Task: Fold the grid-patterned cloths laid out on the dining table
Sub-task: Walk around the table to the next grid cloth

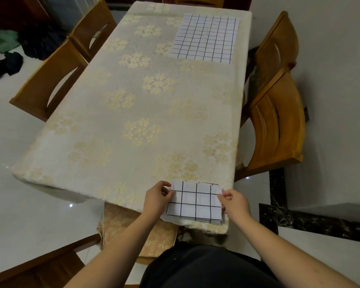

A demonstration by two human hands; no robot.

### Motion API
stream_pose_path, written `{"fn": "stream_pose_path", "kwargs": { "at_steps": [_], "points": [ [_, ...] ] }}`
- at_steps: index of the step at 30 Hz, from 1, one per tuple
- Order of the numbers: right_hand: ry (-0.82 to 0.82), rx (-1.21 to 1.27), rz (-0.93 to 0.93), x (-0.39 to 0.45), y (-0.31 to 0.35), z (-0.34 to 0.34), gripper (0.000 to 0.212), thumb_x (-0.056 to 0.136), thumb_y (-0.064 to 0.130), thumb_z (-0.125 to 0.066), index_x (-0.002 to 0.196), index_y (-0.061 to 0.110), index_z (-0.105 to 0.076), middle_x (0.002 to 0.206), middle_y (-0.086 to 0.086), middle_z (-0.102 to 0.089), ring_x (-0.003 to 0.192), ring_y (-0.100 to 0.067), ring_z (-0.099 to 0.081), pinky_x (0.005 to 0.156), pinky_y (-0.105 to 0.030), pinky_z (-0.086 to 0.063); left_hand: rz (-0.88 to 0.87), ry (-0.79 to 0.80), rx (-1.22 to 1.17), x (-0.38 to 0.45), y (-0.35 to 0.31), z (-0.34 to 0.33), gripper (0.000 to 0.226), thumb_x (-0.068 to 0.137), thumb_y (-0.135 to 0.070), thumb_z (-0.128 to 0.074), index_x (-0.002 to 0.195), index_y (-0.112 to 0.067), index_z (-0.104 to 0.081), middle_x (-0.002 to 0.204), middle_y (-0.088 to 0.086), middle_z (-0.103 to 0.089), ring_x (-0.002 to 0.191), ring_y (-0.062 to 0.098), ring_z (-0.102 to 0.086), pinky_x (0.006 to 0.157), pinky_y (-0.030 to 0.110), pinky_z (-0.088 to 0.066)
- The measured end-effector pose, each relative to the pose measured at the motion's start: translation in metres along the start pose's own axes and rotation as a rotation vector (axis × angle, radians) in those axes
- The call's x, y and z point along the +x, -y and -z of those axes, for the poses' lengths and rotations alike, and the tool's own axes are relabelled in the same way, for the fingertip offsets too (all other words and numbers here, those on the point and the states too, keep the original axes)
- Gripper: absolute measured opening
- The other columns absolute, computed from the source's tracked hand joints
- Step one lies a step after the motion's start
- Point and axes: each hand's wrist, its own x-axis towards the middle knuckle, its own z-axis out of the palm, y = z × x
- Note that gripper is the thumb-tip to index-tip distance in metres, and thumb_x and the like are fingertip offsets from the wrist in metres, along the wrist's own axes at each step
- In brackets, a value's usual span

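I am holding the folded cloth (195, 201) at the near right corner of the tabletop (133, 104), where it is lying as a small stack of layers with its near edge right at the tabletop's rim. My left hand (157, 197) is pinching the folded cloth's left edge between thumb and fingers, so that grip is closing on the fabric. My right hand (234, 199) is pinching the right edge in the same way, thumb on top. The flat cloth (206, 38), the other of the 2 grid-patterned pieces, is lying spread open at the far right corner of the tabletop, well apart from the piece in my hands. A cream tablecloth with gold flower clusters is covering the tabletop. 2 wooden chairs (276, 113) are standing along the tabletop's right side and 2 more (56, 77) along its left.
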Motion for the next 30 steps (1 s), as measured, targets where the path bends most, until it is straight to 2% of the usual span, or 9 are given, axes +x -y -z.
{"fn": "stream_pose_path", "kwargs": {
  "at_steps": [7, 12, 14, 16, 19, 21, 22, 25, 30],
  "points": [
    [-0.085, -0.066, -0.008, -0.004, 0.004, 0.000, 0.022, 0.092, 0.039, -0.059, 0.092, 0.018, -0.057, 0.085, 0.004, -0.063, 0.075, -0.013, -0.059, 0.065, -0.029, -0.049, -0.068, -0.051, 0.039, 0.004, 0.003, 0.001, 0.036, 0.084, -0.038, -0.071, 0.114, -0.022, -0.060, 0.094, -0.006, -0.061, 0.078, 0.007, -0.058, 0.066, 0.018, -0.044],
    [-0.206, -0.224, 0.166, -0.008, 0.012, -0.003, 0.020, 0.097, 0.042, -0.047, 0.096, 0.022, -0.051, 0.089, 0.004, -0.059, 0.072, -0.009, -0.056, 0.057, -0.027, -0.048, -0.359, -0.254, 0.191, 0.000, 0.007, -0.003, 0.027, 0.089, -0.029, -0.066, 0.113, -0.017, -0.063, 0.111, 0.002, -0.059, 0.097, 0.018, -0.057, 0.079, 0.027, -0.047],
    [-0.178, -0.246, 0.312, -0.008, 0.015, -0.010, 0.016, 0.097, 0.037, -0.048, 0.104, 0.023, -0.053, 0.100, 0.005, -0.057, 0.085, -0.011, -0.056, 0.068, -0.028, -0.050, -0.542, -0.273, 0.310, -0.002, 0.005, -0.011, 0.028, 0.088, -0.021, -0.066, 0.115, -0.013, -0.064, 0.115, 0.006, -0.061, 0.101, 0.023, -0.060, 0.083, 0.032, -0.048],
    [-0.132, -0.338, 0.471, -0.009, 0.022, -0.021, 0.025, 0.098, 0.033, -0.046, 0.119, 0.021, -0.054, 0.116, 0.004, -0.057, 0.106, -0.016, -0.054, 0.090, -0.034, -0.048, -0.670, -0.214, 0.413, -0.003, 0.003, -0.023, 0.034, 0.089, -0.022, -0.059, 0.122, -0.012, -0.060, 0.125, 0.008, -0.059, 0.112, 0.025, -0.058, 0.091, 0.036, -0.049],
    [-0.045, -0.528, 0.604, -0.010, 0.029, -0.040, 0.045, 0.102, 0.030, -0.036, 0.145, 0.017, -0.037, 0.150, 0.001, -0.038, 0.139, -0.016, -0.033, 0.115, -0.025, -0.017, -0.704, -0.135, 0.558, -0.006, 0.007, -0.041, 0.047, 0.094, -0.029, -0.043, 0.137, -0.012, -0.050, 0.144, 0.010, -0.048, 0.134, 0.026, -0.045, 0.109, 0.042, -0.038],
    [-0.008, -0.635, 0.628, -0.008, 0.025, -0.054, 0.051, 0.104, 0.031, -0.025, 0.153, 0.017, -0.022, 0.159, 0.005, -0.014, 0.147, -0.013, -0.014, 0.112, -0.020, 0.005, -0.693, -0.100, 0.612, -0.006, 0.011, -0.047, 0.052, 0.097, -0.031, -0.040, 0.145, -0.011, -0.042, 0.152, 0.010, -0.038, 0.142, 0.025, -0.033, 0.115, 0.044, -0.029],
    [-0.018, -0.681, 0.630, -0.006, 0.022, -0.058, 0.052, 0.103, 0.032, -0.020, 0.153, 0.015, -0.021, 0.159, 0.004, -0.009, 0.147, -0.014, -0.014, 0.113, -0.021, 0.006, -0.700, -0.086, 0.631, -0.006, 0.014, -0.049, 0.054, 0.098, -0.032, -0.041, 0.147, -0.011, -0.038, 0.154, 0.010, -0.033, 0.144, 0.024, -0.028, 0.116, 0.044, -0.026],
    [0.004, -0.776, 0.557, -0.006, 0.018, -0.064, 0.058, 0.096, 0.035, -0.023, 0.144, 0.008, -0.040, 0.154, -0.005, -0.031, 0.139, -0.020, -0.037, 0.117, -0.030, -0.012, -0.735, -0.034, 0.670, -0.003, 0.023, -0.052, 0.058, 0.099, -0.034, -0.045, 0.150, -0.010, -0.031, 0.158, 0.008, -0.026, 0.147, 0.021, -0.020, 0.116, 0.043, -0.022],
    [0.038, -0.852, 0.505, -0.008, -0.003, -0.071, 0.062, 0.095, 0.041, -0.026, 0.145, 0.007, -0.037, 0.154, -0.008, -0.032, 0.141, -0.021, -0.033, 0.113, -0.036, -0.013, -0.746, 0.031, 0.693, -0.003, 0.030, -0.053, 0.058, 0.102, -0.038, -0.037, 0.151, -0.010, -0.026, 0.159, 0.007, -0.021, 0.148, 0.020, -0.014, 0.117, 0.042, -0.022]
  ]
}}
